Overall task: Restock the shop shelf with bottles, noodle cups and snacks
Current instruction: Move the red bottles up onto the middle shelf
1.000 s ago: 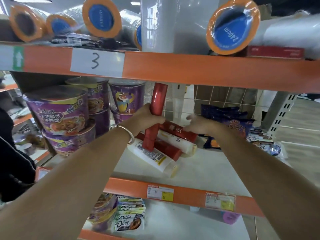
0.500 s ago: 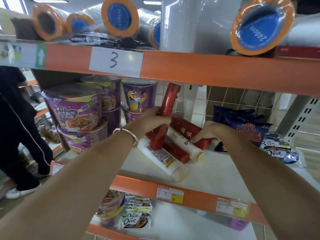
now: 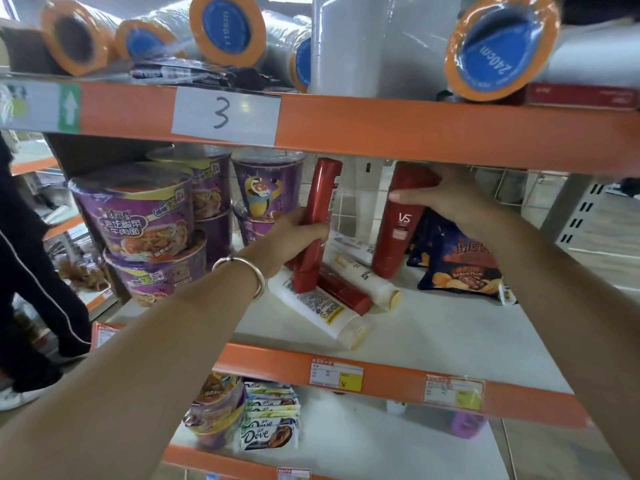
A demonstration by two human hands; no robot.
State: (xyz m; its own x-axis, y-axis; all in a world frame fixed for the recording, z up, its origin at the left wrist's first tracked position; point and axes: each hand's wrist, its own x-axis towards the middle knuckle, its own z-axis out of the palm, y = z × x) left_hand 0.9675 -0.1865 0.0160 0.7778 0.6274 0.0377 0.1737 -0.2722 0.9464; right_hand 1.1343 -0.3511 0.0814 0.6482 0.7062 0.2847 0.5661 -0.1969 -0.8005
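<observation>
Bottles are the job here, head view only. Left hand [image 3: 300,233] is wrapped around a slim red bottle [image 3: 317,226], gripping mid-body; the bottle stands tilted, cap end down on a lying white bottle [image 3: 320,306]. Right hand [image 3: 446,199] is closed over the upper half of a fatter red VS bottle [image 3: 398,233], fingers across its front, base on the shelf [image 3: 450,327] at centre.

More stock lies flat between the two: another red bottle [image 3: 346,292] and a second white bottle [image 3: 367,282], touching each other in a loose pile.

Noodle cups [image 3: 138,216] are stacked two high at far left, a taller purple cup [image 3: 265,188] just right of them. Blue snack bag [image 3: 457,268] sits right of the VS bottle, touching or nearly so.

Handling, my read:
- Bottles: rigid plastic, glossy, likely slippery; if full, moderately heavy. Grip mid-body, full wrap, not by the cap.
- Narrow bases, so they'll tip easily; seat flat on bare shelf, not on the pile.
- Lying ones are round and may roll when neighbours lift.
- Cups: light, thin-walled, crushable; hold by the rim band.
- Snack bag: soft, contents brittle; pinch the top seam.

Upper shelf beam [image 3: 415,133] hangs low, so headroom looks tight.
</observation>
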